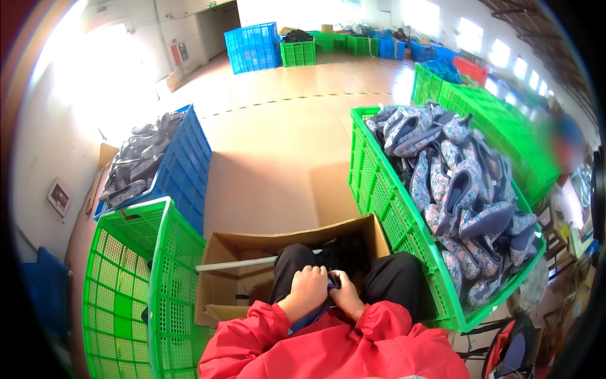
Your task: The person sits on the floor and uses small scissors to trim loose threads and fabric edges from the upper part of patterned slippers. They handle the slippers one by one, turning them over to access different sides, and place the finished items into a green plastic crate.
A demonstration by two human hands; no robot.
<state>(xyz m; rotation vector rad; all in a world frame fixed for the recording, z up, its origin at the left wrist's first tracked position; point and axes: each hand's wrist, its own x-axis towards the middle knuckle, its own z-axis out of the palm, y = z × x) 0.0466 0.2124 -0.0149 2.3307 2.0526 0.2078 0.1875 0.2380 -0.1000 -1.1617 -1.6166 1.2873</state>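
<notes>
I sit with both hands together over my lap. My left hand is closed, knuckles up, on a dark blue fabric piece that hangs down against my red jacket. My right hand is closed beside it, thumb and fingers pinching a dark edge of the same piece. Most of the piece is hidden by my hands and sleeves, so its kind cannot be made out. Under my knees and ahead of them stands an open cardboard box, with a pale rod across it and black material inside.
On my right, a green crate is heaped with floral slip-on shoes. A green crate and a blue crate of grey shoes stand left. More crates line the back. A person is at far right.
</notes>
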